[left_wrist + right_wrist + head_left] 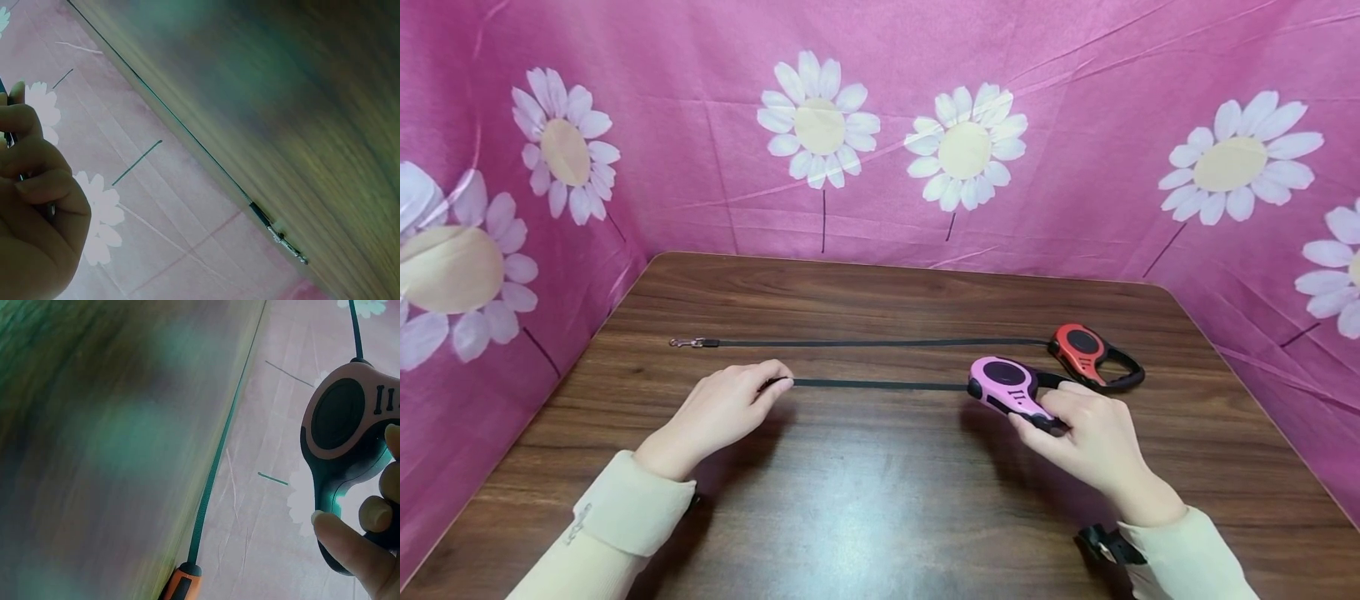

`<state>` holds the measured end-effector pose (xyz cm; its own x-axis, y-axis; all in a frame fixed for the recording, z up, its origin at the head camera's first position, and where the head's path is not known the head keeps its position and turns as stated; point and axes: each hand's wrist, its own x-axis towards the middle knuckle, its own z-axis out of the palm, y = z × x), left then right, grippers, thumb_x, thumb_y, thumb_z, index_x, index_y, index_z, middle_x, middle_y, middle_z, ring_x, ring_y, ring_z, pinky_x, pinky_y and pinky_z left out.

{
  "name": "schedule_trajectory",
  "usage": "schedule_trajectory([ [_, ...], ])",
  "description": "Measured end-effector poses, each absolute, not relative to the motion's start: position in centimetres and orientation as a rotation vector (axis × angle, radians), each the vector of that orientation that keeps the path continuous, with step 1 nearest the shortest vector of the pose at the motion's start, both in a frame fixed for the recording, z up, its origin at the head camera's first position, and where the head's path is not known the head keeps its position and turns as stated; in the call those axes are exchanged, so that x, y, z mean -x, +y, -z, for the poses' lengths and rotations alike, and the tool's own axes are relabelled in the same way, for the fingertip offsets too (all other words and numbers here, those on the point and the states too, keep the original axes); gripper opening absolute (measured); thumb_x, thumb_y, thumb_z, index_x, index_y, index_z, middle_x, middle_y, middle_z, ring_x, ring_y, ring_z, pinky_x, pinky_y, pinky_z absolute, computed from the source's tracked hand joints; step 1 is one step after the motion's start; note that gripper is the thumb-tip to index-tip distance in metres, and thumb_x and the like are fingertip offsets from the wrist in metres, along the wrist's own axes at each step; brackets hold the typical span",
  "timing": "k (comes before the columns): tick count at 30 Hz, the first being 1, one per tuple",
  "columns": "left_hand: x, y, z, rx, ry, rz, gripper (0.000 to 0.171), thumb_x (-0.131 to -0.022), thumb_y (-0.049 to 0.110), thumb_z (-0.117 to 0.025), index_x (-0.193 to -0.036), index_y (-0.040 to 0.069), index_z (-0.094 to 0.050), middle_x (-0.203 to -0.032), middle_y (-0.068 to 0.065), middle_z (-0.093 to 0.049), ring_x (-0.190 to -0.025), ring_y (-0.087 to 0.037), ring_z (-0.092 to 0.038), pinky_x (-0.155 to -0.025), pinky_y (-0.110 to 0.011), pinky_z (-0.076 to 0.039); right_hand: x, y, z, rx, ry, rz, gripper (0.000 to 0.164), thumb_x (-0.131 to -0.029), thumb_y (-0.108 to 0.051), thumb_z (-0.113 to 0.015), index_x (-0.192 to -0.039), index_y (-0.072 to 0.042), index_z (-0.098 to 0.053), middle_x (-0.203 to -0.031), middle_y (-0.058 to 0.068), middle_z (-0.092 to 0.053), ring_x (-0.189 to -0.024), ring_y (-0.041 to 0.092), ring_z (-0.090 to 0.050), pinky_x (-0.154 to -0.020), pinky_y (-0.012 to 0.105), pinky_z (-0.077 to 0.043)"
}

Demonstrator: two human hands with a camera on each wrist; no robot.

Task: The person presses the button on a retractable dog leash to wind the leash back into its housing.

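My right hand (1093,433) grips the black handle of a pink retractable dog leash (1002,383), fingers through its loop. From the pink casing a dark strap (880,384) runs straight to my left hand (730,404), which holds its end in curled fingers; the clip there is mostly hidden. In the right wrist view the pink leash's round black disc (338,414) faces the camera, with the thumb along the handle. Behind lies a red retractable leash (1078,350), its strap (880,342) stretched out leftward to a metal clip (685,342).
Both leashes are over a brown wood-grain table (850,492). Pink cloth (887,225) with large white daisies hangs around its back and sides. A black band (1111,546) sits at the right wrist, by the cream sleeve (1195,554).
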<state>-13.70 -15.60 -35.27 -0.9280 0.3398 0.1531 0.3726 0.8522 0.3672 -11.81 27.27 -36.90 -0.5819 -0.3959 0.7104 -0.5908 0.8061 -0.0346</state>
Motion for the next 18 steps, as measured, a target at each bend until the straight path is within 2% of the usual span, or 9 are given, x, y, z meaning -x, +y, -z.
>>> schedule_trajectory([
  [6, 13.8, -15.5, 35.3, 0.567, -2.939, 0.659, 0.014, -0.1, 0.03, -0.057, -0.105, 0.022, -0.068, -0.086, 0.009, -0.069, -0.071, -0.01, -0.057, -0.064, -0.038, -0.048, 11.9, 27.0, 36.9, -0.733, -2.264, -0.364, 0.049, -0.092, -0.064, -0.047, -0.06, -0.026, -0.047, -0.059, -0.013, -0.04, -0.055, -0.002, -0.031, -0.045, 0.018, -0.019],
  [13, 13.8, -15.4, 35.0, 0.581, -2.953, 0.785, 0.017, -0.101, 0.033, -0.057, -0.105, 0.022, -0.069, -0.068, 0.01, -0.058, -0.059, -0.005, -0.047, -0.058, -0.03, -0.041, 12.0, 26.3, 36.8, -0.709, -2.256, -0.401, 0.049, -0.091, -0.063, -0.048, -0.058, -0.026, -0.048, -0.058, -0.012, -0.041, -0.054, -0.001, -0.031, -0.045, 0.019, -0.02],
  [18, 13.7, -15.3, 34.9, 0.565, -2.927, 0.83, 0.016, -0.099, 0.037, -0.06, -0.101, 0.026, -0.071, -0.069, 0.011, -0.064, -0.058, -0.003, -0.048, -0.058, -0.029, -0.041, 12.1, 26.0, 36.8, -0.714, -2.251, -0.418, 0.047, -0.089, -0.06, -0.052, -0.058, -0.026, -0.048, -0.058, -0.012, -0.041, -0.054, -0.001, -0.031, -0.046, 0.018, -0.02],
])
